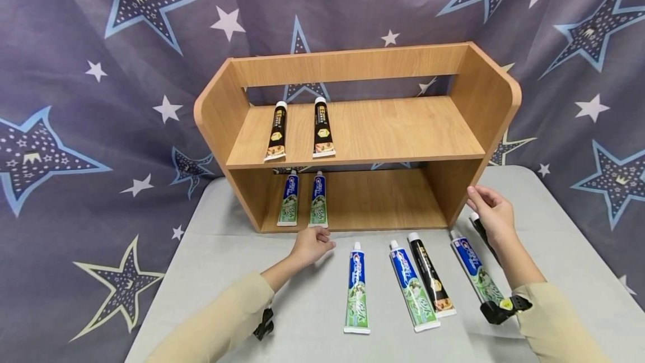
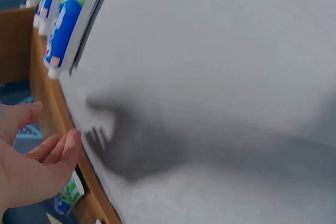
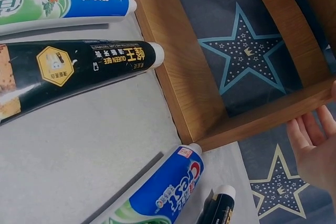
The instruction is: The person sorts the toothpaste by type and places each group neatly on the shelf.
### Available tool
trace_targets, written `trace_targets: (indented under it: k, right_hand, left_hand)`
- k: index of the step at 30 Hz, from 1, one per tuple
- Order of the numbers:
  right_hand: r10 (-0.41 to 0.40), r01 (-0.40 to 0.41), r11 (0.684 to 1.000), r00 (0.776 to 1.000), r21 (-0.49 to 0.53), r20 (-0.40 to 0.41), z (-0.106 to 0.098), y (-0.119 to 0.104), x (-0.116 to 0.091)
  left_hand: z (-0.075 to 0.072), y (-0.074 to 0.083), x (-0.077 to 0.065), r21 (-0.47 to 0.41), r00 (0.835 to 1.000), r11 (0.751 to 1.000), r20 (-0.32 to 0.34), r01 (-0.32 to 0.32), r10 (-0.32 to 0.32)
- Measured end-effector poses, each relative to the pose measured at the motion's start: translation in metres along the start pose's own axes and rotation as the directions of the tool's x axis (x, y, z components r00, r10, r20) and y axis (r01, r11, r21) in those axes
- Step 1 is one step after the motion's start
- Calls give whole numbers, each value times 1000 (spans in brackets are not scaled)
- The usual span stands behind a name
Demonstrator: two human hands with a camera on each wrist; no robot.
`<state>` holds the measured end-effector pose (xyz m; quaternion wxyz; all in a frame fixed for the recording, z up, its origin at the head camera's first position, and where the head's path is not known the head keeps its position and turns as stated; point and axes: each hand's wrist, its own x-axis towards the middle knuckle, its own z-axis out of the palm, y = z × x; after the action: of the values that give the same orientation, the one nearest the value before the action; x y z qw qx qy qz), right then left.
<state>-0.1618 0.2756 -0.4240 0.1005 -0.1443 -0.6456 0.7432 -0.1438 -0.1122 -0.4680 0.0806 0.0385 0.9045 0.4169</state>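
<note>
My left hand (image 1: 311, 245) is low over the table at the shelf's front edge, just below a blue-and-green toothpaste tube (image 1: 318, 200) on the lower shelf. In the left wrist view, this hand (image 2: 39, 166) has thumb and fingers apart, with nothing between them. The right hand (image 1: 492, 214) touches the wooden shelf's right side panel (image 1: 484, 99). The right wrist view shows its fingers (image 3: 310, 129) fairly straight against the panel's outer side, with part of the hand cut off by the frame. Another blue-and-green tube (image 1: 289, 199) lies beside the first.
Two black toothpaste tubes (image 1: 276, 130) (image 1: 323, 128) lie on the upper shelf. On the grey table (image 1: 201, 296) in front are blue-and-green tubes (image 1: 357, 290) (image 1: 414, 287) (image 1: 476, 268) and black tubes (image 1: 431, 276) (image 1: 485, 237). A starry curtain (image 1: 151, 71) hangs behind.
</note>
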Motion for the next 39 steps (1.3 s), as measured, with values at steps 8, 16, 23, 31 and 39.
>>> trace_targets:
  k: [8,16,23,31,39]
  right_hand:
    - [13,-13,1000,1000,-22,-8,0,0,0]
    - [19,-19,1000,1000,4,-8,1,-1,1]
    - [4,-4,999,1000,40,-11,1,0,0]
    - [-1,1,998,1000,57,-11,2,1,0]
    - [5,-4,999,1000,41,-20,2,0,0]
  left_hand:
    - [11,1,-16,-18,995,999,92,28,-26]
    - [25,3,-27,-53,985,995,157,81,-72]
    - [37,7,-30,-76,979,991,178,114,-100]
    - [42,14,-30,-146,954,961,224,233,-197]
    - [49,21,-30,-176,938,944,263,278,-227]
